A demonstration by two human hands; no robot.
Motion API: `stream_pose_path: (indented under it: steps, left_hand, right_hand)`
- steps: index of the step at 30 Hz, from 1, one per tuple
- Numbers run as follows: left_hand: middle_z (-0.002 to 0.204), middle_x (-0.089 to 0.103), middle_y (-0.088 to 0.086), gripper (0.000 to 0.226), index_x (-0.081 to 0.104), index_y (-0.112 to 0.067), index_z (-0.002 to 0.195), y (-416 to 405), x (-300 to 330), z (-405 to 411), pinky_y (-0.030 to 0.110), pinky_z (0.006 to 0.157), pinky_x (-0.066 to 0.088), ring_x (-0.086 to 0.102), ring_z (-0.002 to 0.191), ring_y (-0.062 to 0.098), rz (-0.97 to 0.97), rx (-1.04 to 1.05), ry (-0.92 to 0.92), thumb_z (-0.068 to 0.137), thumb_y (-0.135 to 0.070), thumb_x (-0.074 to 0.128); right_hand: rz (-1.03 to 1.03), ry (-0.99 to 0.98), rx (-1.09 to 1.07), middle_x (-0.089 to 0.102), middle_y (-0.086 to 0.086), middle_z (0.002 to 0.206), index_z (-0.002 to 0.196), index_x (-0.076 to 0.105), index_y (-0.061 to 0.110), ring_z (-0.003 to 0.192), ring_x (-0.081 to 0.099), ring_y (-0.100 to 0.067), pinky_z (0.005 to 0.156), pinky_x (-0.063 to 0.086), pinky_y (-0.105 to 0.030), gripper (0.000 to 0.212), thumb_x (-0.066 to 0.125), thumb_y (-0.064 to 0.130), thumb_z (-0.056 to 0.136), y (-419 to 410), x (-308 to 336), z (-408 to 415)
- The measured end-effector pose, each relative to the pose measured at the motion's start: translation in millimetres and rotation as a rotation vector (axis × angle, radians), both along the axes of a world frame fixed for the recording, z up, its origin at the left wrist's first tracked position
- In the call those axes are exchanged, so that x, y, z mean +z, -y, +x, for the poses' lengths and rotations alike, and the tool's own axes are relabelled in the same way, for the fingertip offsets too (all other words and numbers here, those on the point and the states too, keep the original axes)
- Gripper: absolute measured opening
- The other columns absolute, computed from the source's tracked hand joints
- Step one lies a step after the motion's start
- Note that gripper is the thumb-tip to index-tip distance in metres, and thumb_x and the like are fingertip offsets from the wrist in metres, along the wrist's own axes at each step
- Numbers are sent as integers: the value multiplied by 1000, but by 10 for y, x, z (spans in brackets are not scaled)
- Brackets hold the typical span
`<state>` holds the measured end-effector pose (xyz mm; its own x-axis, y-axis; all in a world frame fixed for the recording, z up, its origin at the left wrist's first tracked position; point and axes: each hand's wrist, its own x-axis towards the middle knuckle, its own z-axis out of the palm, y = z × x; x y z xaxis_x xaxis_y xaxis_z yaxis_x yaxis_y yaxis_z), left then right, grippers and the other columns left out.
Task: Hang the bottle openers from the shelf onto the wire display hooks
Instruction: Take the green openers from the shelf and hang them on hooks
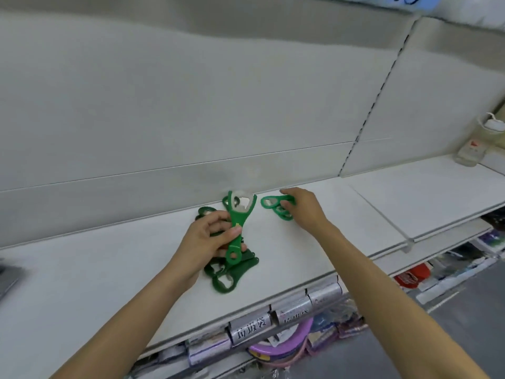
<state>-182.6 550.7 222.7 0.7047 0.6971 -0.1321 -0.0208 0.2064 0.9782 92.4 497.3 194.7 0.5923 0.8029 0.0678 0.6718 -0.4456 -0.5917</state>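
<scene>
Several green bottle openers [232,272] are lying on the white shelf [300,247]; the left hand [207,242] is pinching one opener [237,228], the right hand [303,207] is closing on another [276,201]. Looped handles may be tangling, dragging neighbours off the edge.

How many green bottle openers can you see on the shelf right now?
At least 6, overlaps may hide more. One upright in the left hand; two dark ones piled below it; one behind that hand; two under the right hand.
</scene>
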Motion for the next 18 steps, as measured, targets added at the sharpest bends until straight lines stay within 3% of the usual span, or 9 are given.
stream_pose_path:
  steps: [4, 8, 10, 12, 14, 18]
  left_hand:
    - [102, 72, 21, 22, 64, -5, 113, 46, 0, 97, 33, 67, 63, 76, 85, 36, -10, 77, -8, 92, -9, 70]
    - [103, 74, 19, 23, 67, -8, 113, 162, 9, 146, 33, 68, 63, 76, 84, 34, -24, 162, 5, 91, -10, 70]
    - [102, 76, 16, 26, 66, -8, 116, 227, 4, 159, 32, 67, 63, 77, 84, 32, -38, 216, 7, 91, -10, 70]
    - [102, 77, 14, 29, 63, -5, 119, 292, 1, 157, 32, 65, 63, 77, 83, 31, -56, 274, 18, 91, -9, 70]
    - [102, 78, 14, 26, 64, -5, 117, 368, 0, 145, 32, 65, 63, 77, 82, 29, -56, 328, 32, 92, -8, 68]
    - [103, 78, 14, 21, 65, -8, 114, 545, -20, 78, 30, 62, 61, 76, 82, 27, -44, 441, 59, 93, -8, 67]
  right_hand:
    - [-107, 157, 113, 67, -13, 85, 86, 69, 2, 85, 64, -32, 71, 50, -38, 12, 57, 1, 86, -139, -66, 157]
    - [-42, 207, 157, 50, 0, 56, 62, 48, 6, 57, 44, -21, 53, 30, -31, 20, 51, -3, 80, -182, -61, 224]
    - [19, 141, 162, 56, -3, 61, 66, 55, 5, 58, 48, -22, 54, 34, -31, 21, 51, -1, 86, -181, -49, 234]
    - [108, 70, 193, 68, -11, 78, 84, 70, 4, 70, 60, -28, 63, 47, -36, 18, 55, 1, 93, -166, -8, 213]
    - [196, 10, 229, 72, -11, 86, 98, 73, 6, 75, 64, -27, 68, 51, -37, 13, 59, 7, 97, -150, 58, 158]
    - [295, -126, 351, 76, 2, 86, 95, 67, 21, 76, 64, -17, 69, 48, -26, 12, 58, 13, 99, -156, 199, -43]
